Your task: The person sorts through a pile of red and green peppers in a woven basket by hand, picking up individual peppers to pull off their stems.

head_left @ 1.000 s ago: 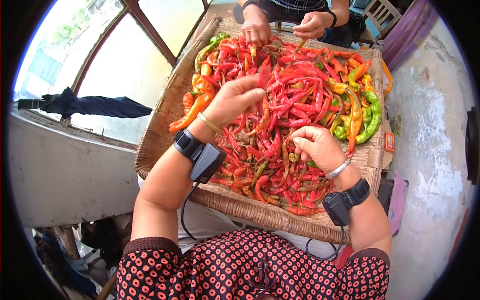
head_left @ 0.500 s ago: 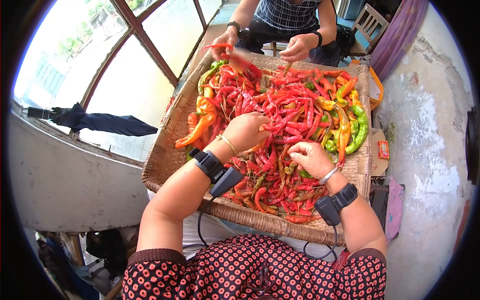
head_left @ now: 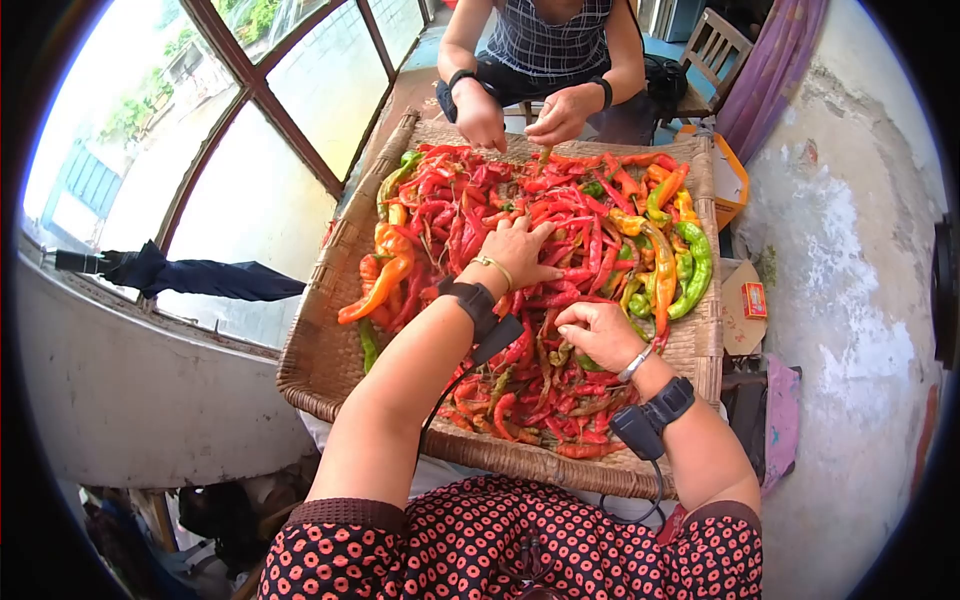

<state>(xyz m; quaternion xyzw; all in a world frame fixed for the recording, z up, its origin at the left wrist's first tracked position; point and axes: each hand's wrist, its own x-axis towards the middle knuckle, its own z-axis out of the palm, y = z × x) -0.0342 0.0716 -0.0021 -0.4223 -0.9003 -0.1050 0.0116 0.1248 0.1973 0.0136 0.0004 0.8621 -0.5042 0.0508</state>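
A shallow woven basket holds a heap of red chili peppers. My left hand lies over the middle of the heap, fingers spread and touching the chilies. Closer to me and to the right, my right hand is closed with thumb and fingertips together; whatever is between them is too small to make out. Beside that hand, along the right side, rest a yellow-orange pepper and a curved green pepper. Smaller, drier chilies lie in the near part, below both hands.
Across the basket sits another person, whose hands are over its far edge. A folded dark umbrella lies along the window ledge at left. On the right are a small red box, an orange carton and a wall.
My left hand has moved a little right, and its fingers have spread on the heap. My right hand stays closed nearby. The other person's hands came closer together, and the held red chili is gone from sight.
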